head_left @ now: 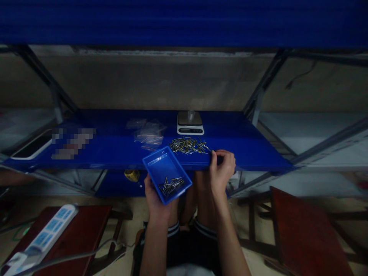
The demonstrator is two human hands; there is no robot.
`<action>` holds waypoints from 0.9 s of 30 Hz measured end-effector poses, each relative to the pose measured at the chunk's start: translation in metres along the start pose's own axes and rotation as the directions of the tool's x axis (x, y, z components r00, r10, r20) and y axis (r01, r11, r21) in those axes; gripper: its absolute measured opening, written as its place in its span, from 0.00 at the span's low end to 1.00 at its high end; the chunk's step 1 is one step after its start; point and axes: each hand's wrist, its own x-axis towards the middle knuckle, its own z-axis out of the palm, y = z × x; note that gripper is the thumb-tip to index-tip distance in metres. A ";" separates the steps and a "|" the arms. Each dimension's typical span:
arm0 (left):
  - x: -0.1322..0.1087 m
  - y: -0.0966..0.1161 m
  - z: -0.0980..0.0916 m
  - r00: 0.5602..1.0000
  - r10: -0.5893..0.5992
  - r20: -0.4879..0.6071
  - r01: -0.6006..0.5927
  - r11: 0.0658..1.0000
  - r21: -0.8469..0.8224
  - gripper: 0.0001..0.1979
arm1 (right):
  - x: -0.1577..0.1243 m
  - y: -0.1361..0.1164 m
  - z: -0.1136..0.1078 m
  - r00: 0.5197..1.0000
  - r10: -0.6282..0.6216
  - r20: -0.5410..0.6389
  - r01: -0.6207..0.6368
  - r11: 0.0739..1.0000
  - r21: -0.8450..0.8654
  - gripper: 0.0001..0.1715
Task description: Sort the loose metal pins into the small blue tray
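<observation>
So the left hand [153, 197] has its fingers wrapped under the blue tray [161, 165], held at the shelf [115, 149] front edge, with a few pins [171, 185] in its near corner. The right hand [221, 168] has its fingers bunched together at that edge, beside the loose pin pile [188, 145].

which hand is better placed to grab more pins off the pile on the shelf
Right, probably. The right hand rests at the edge of the shelf, beside the pile of pins. The left hand is busy holding the blue tray just below that edge.
</observation>
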 end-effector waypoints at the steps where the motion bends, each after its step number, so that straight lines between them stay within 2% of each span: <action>1: -0.001 0.000 0.002 1.000 -0.003 -0.008 0.003 1.000 -0.003 0.15 | 0.000 -0.001 -0.002 1.000 0.004 -0.019 -0.004 0.999 0.041 0.17; 5: -0.004 0.000 0.008 0.999 -0.005 -0.039 0.003 0.999 -0.051 0.15 | -0.003 -0.004 -0.006 0.997 0.043 -0.058 -0.034 0.989 0.143 0.17; 13: -0.004 0.000 0.010 0.998 -0.003 -0.063 0.003 1.000 -0.006 0.16 | -0.004 0.002 0.001 0.998 -0.017 0.061 0.022 0.996 -0.083 0.22; 20: -0.004 0.000 0.010 0.998 -0.023 -0.050 0.022 1.000 -0.016 0.19 | -0.003 0.000 -0.003 0.994 -0.020 0.109 0.033 0.993 -0.117 0.23; 27: -0.006 0.002 0.014 0.998 -0.032 -0.056 0.032 0.999 0.009 0.21 | -0.006 0.000 -0.007 0.969 -0.076 0.236 0.111 0.985 -0.136 0.25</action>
